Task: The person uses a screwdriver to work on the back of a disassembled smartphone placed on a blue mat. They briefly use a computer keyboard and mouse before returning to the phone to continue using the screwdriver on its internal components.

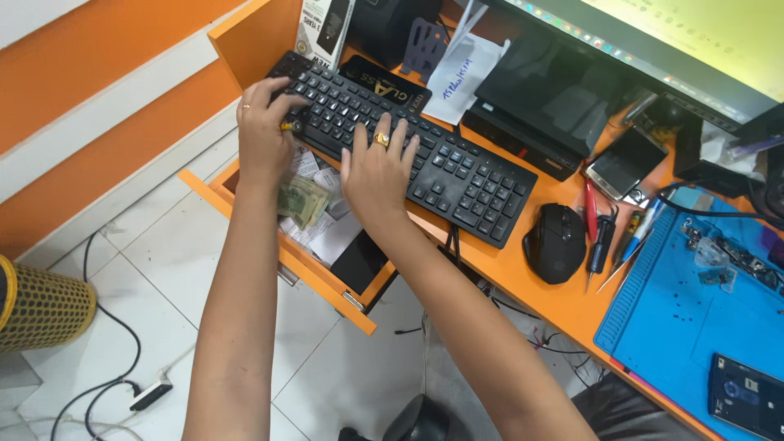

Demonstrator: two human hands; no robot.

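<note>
Head view: both hands sit at the near edge of a black keyboard (404, 131), which lies on the orange counter (523, 282) with its long axis running from upper left to lower right. The left hand (263, 135) is at the keyboard's left end, fingers curled over the corner keys and thumb tucked beneath the front edge; a small yellow-and-dark object (287, 126) shows between thumb and fingers, though what it is cannot be made out. The right hand (377, 175) lies flat and spread, palm down, fingertips resting on the lower key rows near the middle and holding nothing; a gold ring sits on one finger. The left hand is the nearer one to the keyboard's end, the right to its centre.

Directly below the hands an orange drawer (286, 257) stands pulled out from under the counter. In it lie folded banknotes (300, 202), soft and creased, white paper slips (331, 237) and a flat black slab (359, 261).

The keyboard is hard matte plastic with low square keys. Just to its right rests a rounded black mouse (557, 242), then a row of slim screwdrivers and tweezers (608, 237), and beyond them a blue work mat (694, 318) with a ribbed edge, dotted with tiny screws. A phone (627, 163) lies face up near the monitor base, another phone (747, 396) on the mat's near corner. On the tiled floor at left stands a yellow mesh bin (41, 306)
</note>
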